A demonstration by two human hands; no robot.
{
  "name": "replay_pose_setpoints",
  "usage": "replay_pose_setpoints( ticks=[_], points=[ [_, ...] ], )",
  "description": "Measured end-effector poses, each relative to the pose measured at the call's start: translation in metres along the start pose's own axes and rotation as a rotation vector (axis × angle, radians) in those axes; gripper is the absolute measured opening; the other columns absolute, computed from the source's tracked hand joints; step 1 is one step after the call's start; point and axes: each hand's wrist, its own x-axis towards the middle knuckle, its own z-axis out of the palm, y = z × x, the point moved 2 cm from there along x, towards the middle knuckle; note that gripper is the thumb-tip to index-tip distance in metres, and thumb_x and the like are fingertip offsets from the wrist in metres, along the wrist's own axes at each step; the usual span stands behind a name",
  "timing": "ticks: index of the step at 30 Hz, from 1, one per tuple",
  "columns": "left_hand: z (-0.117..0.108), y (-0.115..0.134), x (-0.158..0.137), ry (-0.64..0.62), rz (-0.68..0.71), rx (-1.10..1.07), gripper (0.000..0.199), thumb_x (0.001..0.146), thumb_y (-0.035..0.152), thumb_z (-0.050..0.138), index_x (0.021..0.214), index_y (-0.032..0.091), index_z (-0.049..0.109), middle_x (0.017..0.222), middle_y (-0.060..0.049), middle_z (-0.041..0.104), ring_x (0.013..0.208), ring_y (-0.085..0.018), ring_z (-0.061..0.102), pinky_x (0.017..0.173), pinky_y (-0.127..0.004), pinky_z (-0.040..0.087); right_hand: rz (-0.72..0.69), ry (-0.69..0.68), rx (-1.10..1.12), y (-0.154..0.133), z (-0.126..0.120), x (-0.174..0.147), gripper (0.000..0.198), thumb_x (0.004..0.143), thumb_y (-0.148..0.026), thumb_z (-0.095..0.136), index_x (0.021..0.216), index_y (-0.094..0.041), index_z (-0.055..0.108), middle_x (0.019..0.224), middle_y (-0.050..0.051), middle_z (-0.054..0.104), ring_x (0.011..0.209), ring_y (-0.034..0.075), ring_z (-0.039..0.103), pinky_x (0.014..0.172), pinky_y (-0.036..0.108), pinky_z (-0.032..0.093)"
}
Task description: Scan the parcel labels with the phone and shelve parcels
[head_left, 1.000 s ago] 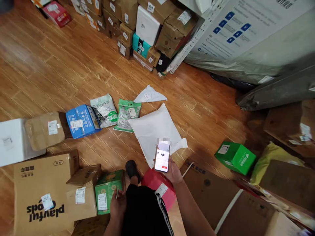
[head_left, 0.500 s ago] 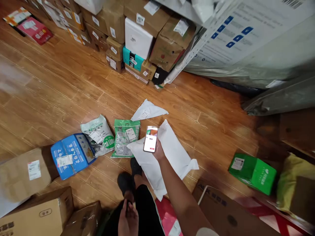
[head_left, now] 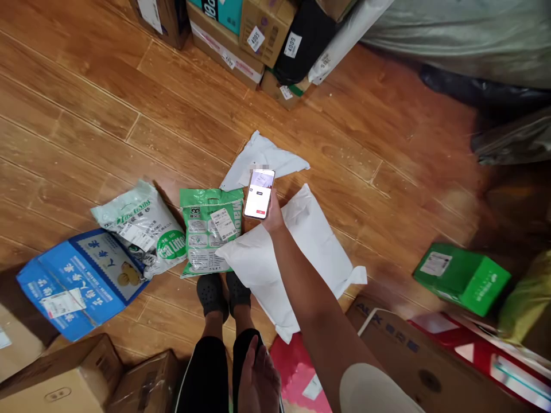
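Note:
My right hand [head_left: 274,215] is closed around a smartphone [head_left: 257,198] with its lit screen facing up at me. The phone is over the floor between a white triangular mailing bag [head_left: 279,159] and a green bag of cat litter [head_left: 209,232]. Under my right forearm lies a large white mailing bag [head_left: 318,241]. Low in the view, my left hand [head_left: 262,378] hangs before my dark trousers with its fingers curled. A dark bit shows between its thumb and fingers, too unclear to name.
Left of the green bag lie a white cat litter bag [head_left: 148,229] and a blue box [head_left: 81,281]. A green box [head_left: 460,278] stands at the right. Labelled cartons [head_left: 267,28] are stacked at the top. A large carton [head_left: 400,350] and a pink package [head_left: 295,367] lie near my legs.
The view has tilted down and closer to the floor parcels. My right hand with the phone has moved forward toward the triangular bag. The phone's screen picture differs. My left hand has shifted right.

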Motion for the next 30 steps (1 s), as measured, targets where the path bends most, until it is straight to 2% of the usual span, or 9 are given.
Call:
replay_pose_setpoints(
  ticks=[6,9,15,18,20,22,24,27,30],
  points=[
    [0.017,0.008,-0.002,0.000,0.007,0.052,0.030,0.094,0.035,0.060,0.121,0.022,0.061,0.124,-0.009,0.060,0.106,-0.021,0.061,0.087,-0.039,0.055,0.013,0.000,0.034,0.001,0.004,0.003,0.046,0.096,-0.059,0.041,0.112,-0.023,0.065,0.099,0.002,0.079,0.094,0.021,0.073,0.083,0.037,0.060],
    [0.027,0.022,0.008,0.004,0.022,0.073,0.030,0.094,0.036,0.059,0.121,0.022,0.060,0.124,-0.009,0.060,0.105,-0.021,0.062,0.087,-0.039,0.055,0.017,-0.009,0.033,0.001,0.006,0.002,0.050,0.093,-0.063,0.043,0.113,-0.022,0.065,0.099,0.004,0.079,0.096,0.023,0.073,0.083,0.039,0.061],
    [0.063,0.096,0.063,0.013,0.107,0.093,0.027,0.095,0.035,0.058,0.119,0.023,0.061,0.120,-0.009,0.062,0.101,-0.020,0.063,0.083,-0.037,0.057,0.008,0.018,0.032,0.002,0.002,0.002,0.048,0.092,-0.061,0.047,0.115,-0.023,0.064,0.106,0.004,0.078,0.100,0.022,0.072,0.087,0.038,0.059],
    [0.077,0.129,0.086,0.016,0.161,0.097,0.023,0.098,0.030,0.053,0.117,0.023,0.062,0.113,-0.008,0.066,0.092,-0.018,0.066,0.071,-0.032,0.059,0.012,-0.016,0.030,0.001,0.000,0.002,0.047,0.092,-0.061,0.048,0.115,-0.023,0.063,0.107,0.003,0.078,0.102,0.022,0.072,0.088,0.038,0.059],
    [0.081,0.140,0.094,0.017,0.186,0.099,0.023,0.100,0.024,0.046,0.112,0.028,0.065,0.106,-0.006,0.068,0.087,-0.018,0.068,0.059,-0.025,0.057,0.010,-0.032,0.027,0.000,0.000,0.001,0.045,0.091,-0.059,0.050,0.116,-0.023,0.062,0.105,0.003,0.078,0.103,0.022,0.071,0.088,0.039,0.059],
    [0.082,0.144,0.097,0.020,0.197,0.100,0.031,0.100,0.019,0.039,0.106,0.031,0.067,0.100,-0.004,0.069,0.085,-0.019,0.070,0.052,-0.021,0.053,-0.017,-0.037,0.025,-0.001,0.000,-0.004,0.039,0.088,-0.049,0.058,0.116,-0.024,0.061,0.104,0.002,0.078,0.103,0.023,0.071,0.088,0.039,0.059],
    [0.082,0.143,0.098,0.026,0.197,0.099,0.032,0.100,0.017,0.038,0.106,0.031,0.067,0.098,-0.004,0.069,0.085,-0.019,0.069,0.053,-0.020,0.053,-0.059,-0.048,0.019,-0.004,0.001,-0.010,0.037,0.079,-0.033,0.067,0.114,-0.025,0.060,0.101,0.000,0.078,0.103,0.023,0.071,0.087,0.039,0.059],
    [0.082,0.133,0.094,0.041,0.177,0.098,0.021,0.099,0.023,0.049,0.114,0.025,0.063,0.106,-0.006,0.068,0.088,-0.017,0.067,0.064,-0.027,0.058,-0.075,-0.099,-0.015,-0.007,0.004,-0.023,0.048,0.066,-0.016,0.069,0.112,-0.026,0.059,0.099,-0.003,0.077,0.102,0.025,0.070,0.086,0.039,0.059],
    [0.072,0.107,0.078,0.056,0.141,0.099,0.026,0.095,0.033,0.058,0.118,0.021,0.061,0.115,-0.008,0.064,0.096,-0.019,0.064,0.077,-0.035,0.058,-0.054,-0.139,-0.054,-0.008,0.004,-0.034,0.060,0.060,-0.011,0.070,0.115,-0.028,0.057,0.101,-0.003,0.076,0.100,0.025,0.070,0.083,0.040,0.058]
  ],
)
